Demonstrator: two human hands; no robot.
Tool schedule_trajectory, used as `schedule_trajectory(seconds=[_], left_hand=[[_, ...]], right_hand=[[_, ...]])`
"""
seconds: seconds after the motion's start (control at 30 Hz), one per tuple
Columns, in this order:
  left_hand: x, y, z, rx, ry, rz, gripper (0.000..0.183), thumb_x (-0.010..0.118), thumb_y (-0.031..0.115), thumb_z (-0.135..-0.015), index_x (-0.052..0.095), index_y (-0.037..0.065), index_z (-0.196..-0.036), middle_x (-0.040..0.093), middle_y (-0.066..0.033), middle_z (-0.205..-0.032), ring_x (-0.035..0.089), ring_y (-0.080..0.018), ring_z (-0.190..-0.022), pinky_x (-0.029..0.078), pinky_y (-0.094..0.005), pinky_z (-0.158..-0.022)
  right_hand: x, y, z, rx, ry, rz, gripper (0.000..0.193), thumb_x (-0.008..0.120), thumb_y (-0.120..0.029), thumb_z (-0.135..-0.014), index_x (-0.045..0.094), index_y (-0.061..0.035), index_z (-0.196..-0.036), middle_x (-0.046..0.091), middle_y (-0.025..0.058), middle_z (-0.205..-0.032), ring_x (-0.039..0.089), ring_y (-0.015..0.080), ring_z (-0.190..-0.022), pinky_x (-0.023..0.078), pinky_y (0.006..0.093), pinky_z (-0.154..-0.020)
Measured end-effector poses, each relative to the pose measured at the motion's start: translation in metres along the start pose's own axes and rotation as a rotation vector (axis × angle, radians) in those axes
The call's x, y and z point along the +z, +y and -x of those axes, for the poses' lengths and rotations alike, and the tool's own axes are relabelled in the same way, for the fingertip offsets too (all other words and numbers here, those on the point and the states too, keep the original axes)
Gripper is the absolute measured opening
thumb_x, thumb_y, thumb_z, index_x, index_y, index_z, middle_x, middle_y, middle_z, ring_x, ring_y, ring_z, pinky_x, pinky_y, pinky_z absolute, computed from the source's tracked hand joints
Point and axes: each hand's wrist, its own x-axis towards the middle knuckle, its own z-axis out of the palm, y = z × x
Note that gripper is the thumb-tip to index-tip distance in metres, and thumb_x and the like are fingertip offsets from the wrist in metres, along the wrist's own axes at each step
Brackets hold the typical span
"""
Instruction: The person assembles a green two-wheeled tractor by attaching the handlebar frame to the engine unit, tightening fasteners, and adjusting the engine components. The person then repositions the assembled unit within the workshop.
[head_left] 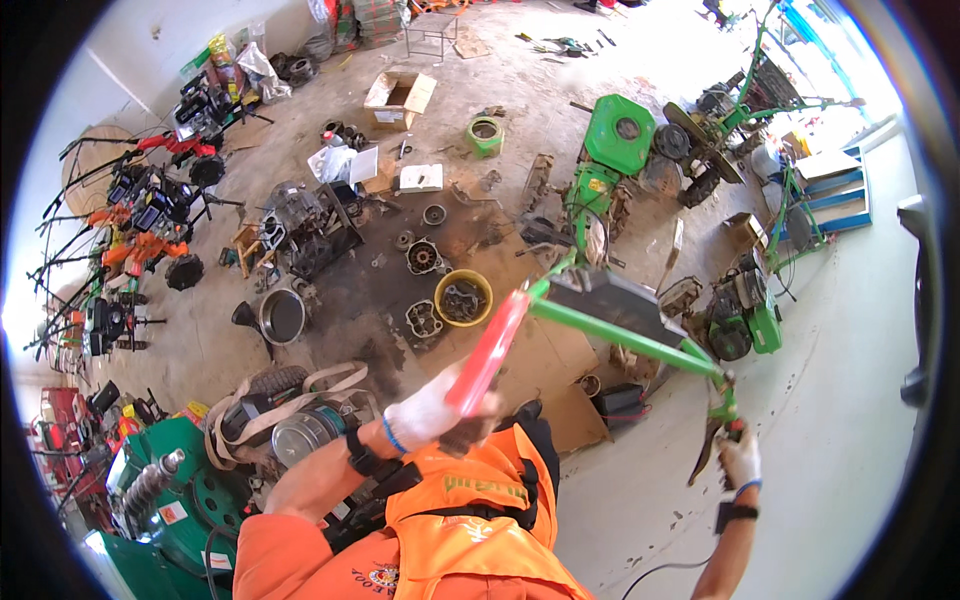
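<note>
My left hand (435, 408), in a whitish work glove, is closed about the lower end of a long red bar (497, 350). The bar's far end meets the green frame of a walk-behind tiller (590, 195); whether they are joined I cannot tell. A green handlebar (625, 335) runs from there to the right. At its outer end my right hand (740, 458), also gloved, is closed on the grip, its fingers partly hidden. A dark lever (705, 452) hangs beside that hand. Between the two bars lies a black panel (615, 305).
Ahead on the floor are a yellow basin (463, 298) of metal parts, round castings (423, 256) and a metal pot (282, 317). An engine (300, 225) stands farther left. A green machine (180, 500) is at my near left; a green-cased engine (750, 310) stands right, near the wall.
</note>
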Motion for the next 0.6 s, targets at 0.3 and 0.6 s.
schedule_trajectory(seconds=[0.3,0.6], left_hand=[[0.037,0.191,-0.042,0.448,-0.093,0.255,0.037,0.062,0.026,-0.106,0.061,-0.007,-0.121,0.062,-0.0121,-0.106,0.053,-0.0149,-0.074,0.047,-0.0316,-0.064],[0.046,0.284,-0.069,0.409,-0.274,0.501,0.056,0.066,0.033,-0.107,0.048,-0.016,-0.128,0.051,-0.0082,-0.102,0.048,-0.0112,-0.070,0.043,-0.0287,-0.061]], right_hand=[[-0.145,-0.154,-0.063,-0.125,0.255,0.691,0.075,0.084,-0.014,-0.090,0.055,-0.0086,-0.159,0.079,0.0237,-0.120,0.077,0.0425,-0.109,0.061,0.0525,-0.095],[-0.186,-0.207,-0.117,-0.399,0.494,0.596,0.062,0.085,-0.013,-0.088,0.067,-0.0124,-0.148,0.079,0.0206,-0.114,0.078,0.0414,-0.103,0.061,0.0493,-0.090]])
